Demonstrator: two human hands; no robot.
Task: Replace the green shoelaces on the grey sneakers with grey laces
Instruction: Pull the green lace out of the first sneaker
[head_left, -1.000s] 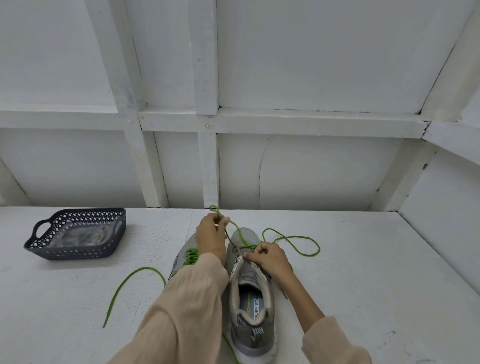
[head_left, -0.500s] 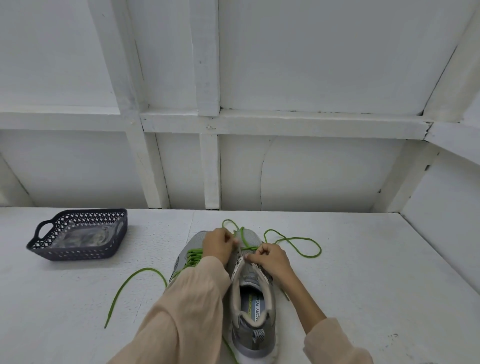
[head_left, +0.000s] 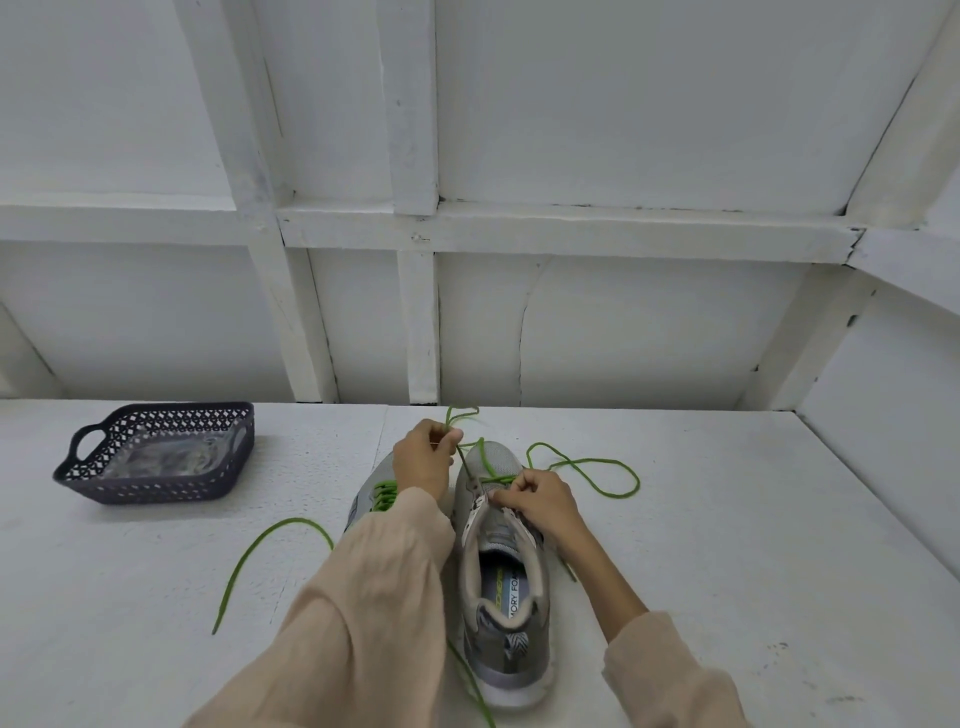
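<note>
Two grey sneakers stand side by side on the white table. The right sneaker (head_left: 506, 582) faces away from me, its opening toward me. The left sneaker (head_left: 371, 496) is mostly hidden behind my left sleeve; green lacing shows on it. My left hand (head_left: 423, 460) pinches the green lace (head_left: 582, 462) and holds it taut above the right sneaker's eyelets. My right hand (head_left: 540, 501) grips the right sneaker's upper at the eyelets. Slack lace loops to the right on the table.
A dark perforated basket (head_left: 83, 475) with a clear bag of greyish contents stands at the back left. Another green lace end (head_left: 260, 556) curves over the table to the left of the shoes. White walls close the back and right.
My left hand dropped to the shoe half a second ago, then rose again, drawing the green lace up and away. My right hand stayed on the sneaker.
</note>
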